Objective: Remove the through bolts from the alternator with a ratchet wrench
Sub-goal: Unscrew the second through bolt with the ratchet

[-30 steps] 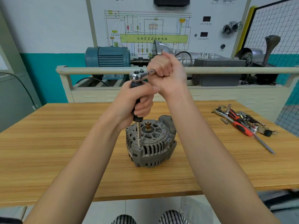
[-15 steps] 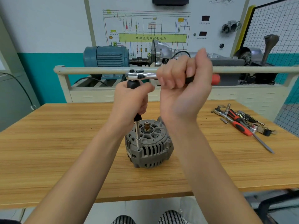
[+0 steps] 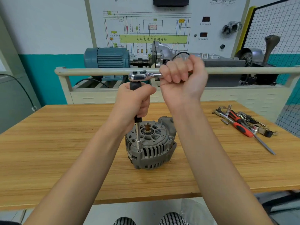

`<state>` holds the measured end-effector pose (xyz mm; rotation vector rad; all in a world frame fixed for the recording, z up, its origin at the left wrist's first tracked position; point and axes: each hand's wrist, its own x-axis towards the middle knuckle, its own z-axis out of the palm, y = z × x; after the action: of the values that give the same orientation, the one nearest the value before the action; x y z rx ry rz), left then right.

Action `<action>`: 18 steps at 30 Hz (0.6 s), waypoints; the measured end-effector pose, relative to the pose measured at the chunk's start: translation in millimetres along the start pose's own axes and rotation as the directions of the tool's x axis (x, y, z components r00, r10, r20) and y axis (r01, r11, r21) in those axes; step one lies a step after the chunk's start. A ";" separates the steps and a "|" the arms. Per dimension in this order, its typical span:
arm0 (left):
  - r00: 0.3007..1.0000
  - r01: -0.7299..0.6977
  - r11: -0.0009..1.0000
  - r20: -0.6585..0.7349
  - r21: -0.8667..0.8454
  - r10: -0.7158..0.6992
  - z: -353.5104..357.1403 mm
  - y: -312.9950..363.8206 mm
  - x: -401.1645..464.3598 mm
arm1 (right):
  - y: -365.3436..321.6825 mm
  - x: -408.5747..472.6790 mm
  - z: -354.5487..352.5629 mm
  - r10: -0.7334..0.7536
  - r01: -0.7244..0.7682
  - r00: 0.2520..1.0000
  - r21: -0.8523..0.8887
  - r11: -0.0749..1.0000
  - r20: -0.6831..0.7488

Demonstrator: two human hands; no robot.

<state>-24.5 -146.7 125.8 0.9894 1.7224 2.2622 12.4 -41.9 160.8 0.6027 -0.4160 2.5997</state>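
Note:
A grey alternator [image 3: 151, 146] stands upright on the wooden table [image 3: 65, 143], its shaft pointing up. A long extension bar [image 3: 138, 137] rises from a through bolt at the housing's front left rim. My left hand [image 3: 134, 103] grips the bar's black upper section. The chrome ratchet head [image 3: 139, 76] sits on top of the bar. My right hand [image 3: 181, 78] is curled round the ratchet's handle, which points right and is mostly hidden in my fist. Another thin bolt [image 3: 161, 122] stands up at the alternator's far right side.
Loose tools [image 3: 240, 122] lie at the table's right: a red-handled ratchet, sockets, a long screwdriver. Behind the table a beige rail [image 3: 97, 71] fronts a trainer bench with a blue motor [image 3: 107, 57] and a wiring-diagram board. A wire mesh panel [image 3: 276, 23] stands at right.
My right hand has swung the ratchet handle round from pointing toward me to the right, then back a little. My left hand has stayed on the bar.

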 end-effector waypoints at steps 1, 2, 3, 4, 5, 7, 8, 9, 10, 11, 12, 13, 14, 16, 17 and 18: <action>0.998 -0.014 1.000 -0.062 0.016 0.015 2.2 -1.0 -0.3 | 3.3 -10.9 3.3 -0.106 0.112 0.992 -0.090 0.990 0.066; 0.994 -0.026 0.999 -0.110 0.023 0.028 4.0 -1.9 -0.4 | 8.6 -22.2 6.3 -0.220 0.246 0.964 -0.183 0.952 0.148; 0.989 -0.038 0.999 -0.143 0.027 0.041 5.3 -2.3 -0.5 | 15.4 -32.8 9.3 -0.331 0.387 0.914 -0.263 0.884 0.236; 0.985 -0.049 0.998 -0.165 0.032 0.054 6.2 -2.5 -0.7 | 22.7 -40.7 11.8 -0.419 0.510 0.852 -0.321 0.798 0.312; 0.982 -0.058 0.998 -0.177 0.038 0.064 6.6 -2.5 -1.3 | 28.9 -45.2 13.7 -0.474 0.592 0.800 -0.357 0.722 0.368; 0.982 -0.067 0.997 -0.177 0.046 0.074 5.3 -3.1 -2.0 | 33.3 -45.2 14.6 -0.500 0.643 0.761 -0.382 0.664 0.413; 0.985 -0.065 0.997 -0.160 0.046 0.071 3.3 -3.2 -1.9 | 30.7 -41.4 13.7 -0.475 0.615 0.781 -0.366 0.699 0.406; 0.990 -0.059 0.997 -0.125 0.043 0.064 0.3 -3.0 -1.6 | 25.4 -36.0 12.0 -0.422 0.545 0.825 -0.332 0.770 0.377; 0.996 -0.055 0.998 -0.069 0.042 0.057 -3.3 -2.7 -1.0 | 18.0 -29.5 9.9 -0.346 0.438 0.881 -0.282 0.854 0.322; 0.999 -0.055 0.997 0.002 0.046 0.055 -6.9 -2.3 -0.4 | 10.4 -21.7 7.1 -0.257 0.311 0.935 -0.216 0.925 0.244; 0.996 -0.058 0.997 0.076 0.052 0.054 -9.6 -2.0 0.3 | 3.8 -12.8 3.4 -0.155 0.177 0.976 -0.138 0.974 0.156; 0.988 -0.061 0.997 0.142 0.055 0.053 -11.1 -1.7 0.7 | -0.7 -3.8 0.1 -0.041 0.045 0.996 -0.051 0.998 0.079; 0.980 -0.064 0.997 0.193 0.050 0.053 -11.0 -1.5 1.0 | -3.3 4.8 -2.9 0.071 -0.072 0.997 0.040 0.997 0.026; 0.965 -0.055 0.998 0.257 0.011 0.051 -8.4 -1.9 2.0 | -3.8 19.7 -9.6 0.236 -0.226 0.971 0.176 0.958 -0.035; 0.961 -0.037 0.999 0.274 -0.019 0.040 -6.9 -2.1 2.7 | -2.5 25.1 -12.0 0.284 -0.270 0.958 0.206 0.941 -0.044; 0.958 -0.008 0.999 0.285 -0.048 0.022 -6.2 -2.0 3.2 | -0.9 28.8 -13.2 0.311 -0.295 0.949 0.214 0.931 -0.047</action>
<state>-31.1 -149.6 124.5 1.2515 1.5393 2.0353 -15.0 -26.2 163.3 0.5337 -0.2311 2.9787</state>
